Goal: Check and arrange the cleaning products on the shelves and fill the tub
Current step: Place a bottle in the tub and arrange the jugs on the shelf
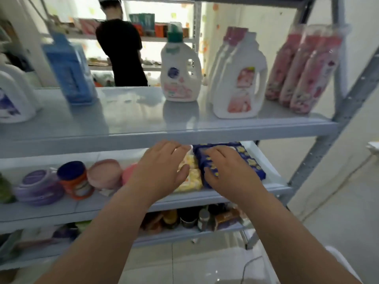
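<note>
Evidently the arranging step is in hand, at the right end of the middle shelf point(114, 203). The left hand point(162, 167) lies flat, fingers straight, on a yellow packet point(190, 179). The right hand point(227, 171) curls its fingers over the near edge of the blue packet point(246, 158) just beside it. Next, I judge, both packets want squaring side by side, with a firm hold since wrappers slip.

**Beyond the near shelving**

A person in a black top point(121, 50) stands, back turned, at a far rack point(164, 39) carrying coloured boxes point(143, 21). Pale floor tiles point(338, 201) spread to the right, and a thin cable point(249, 263) curves across them below
</note>
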Demonstrator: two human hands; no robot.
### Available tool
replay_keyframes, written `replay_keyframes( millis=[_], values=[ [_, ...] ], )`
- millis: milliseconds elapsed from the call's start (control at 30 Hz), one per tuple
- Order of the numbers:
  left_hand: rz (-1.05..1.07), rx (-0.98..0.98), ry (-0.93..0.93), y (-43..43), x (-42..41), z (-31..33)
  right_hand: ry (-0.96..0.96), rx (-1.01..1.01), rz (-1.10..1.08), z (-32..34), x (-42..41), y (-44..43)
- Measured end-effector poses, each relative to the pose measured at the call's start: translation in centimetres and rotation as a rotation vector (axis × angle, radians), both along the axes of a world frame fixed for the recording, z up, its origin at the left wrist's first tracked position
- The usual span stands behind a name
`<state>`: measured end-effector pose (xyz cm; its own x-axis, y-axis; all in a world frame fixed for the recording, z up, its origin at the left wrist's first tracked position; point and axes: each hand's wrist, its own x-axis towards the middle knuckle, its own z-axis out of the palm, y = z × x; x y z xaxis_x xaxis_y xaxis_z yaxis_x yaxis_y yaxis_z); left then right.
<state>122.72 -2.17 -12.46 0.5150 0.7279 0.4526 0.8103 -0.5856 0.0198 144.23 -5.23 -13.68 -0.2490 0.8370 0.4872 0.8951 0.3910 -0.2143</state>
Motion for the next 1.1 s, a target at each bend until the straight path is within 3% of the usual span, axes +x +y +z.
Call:
replay_keyframes(
  millis=[167,367,733,800,967,1100],
  values=[
    [0.069,0.014,-0.031,4.5,-5.0,1.4,-0.017,-0.007,-0.006,2.5,-5.0,4.6],
    [0.122,-0.211,0.017,11.2,-7.7,2.0,-0.055,-0.119,-0.040,4.6,-6.8,10.1],
    [0.274,-0.516,0.044,24.0,-4.3,4.4,-0.128,-0.417,-0.081,6.9,-5.3,22.4],
    [0.347,-0.569,-0.067,26.7,-3.6,4.6,-0.110,-0.401,-0.096,6.5,-4.9,23.3],
    [0.239,-0.671,-0.822,31.3,-1.7,5.5,-0.086,-0.338,-0.060,5.2,-4.5,24.0],
    [0.156,-0.627,-0.963,33.4,-0.2,5.8,-0.070,-0.314,-0.041,5.3,-4.3,24.0]
  ],
)
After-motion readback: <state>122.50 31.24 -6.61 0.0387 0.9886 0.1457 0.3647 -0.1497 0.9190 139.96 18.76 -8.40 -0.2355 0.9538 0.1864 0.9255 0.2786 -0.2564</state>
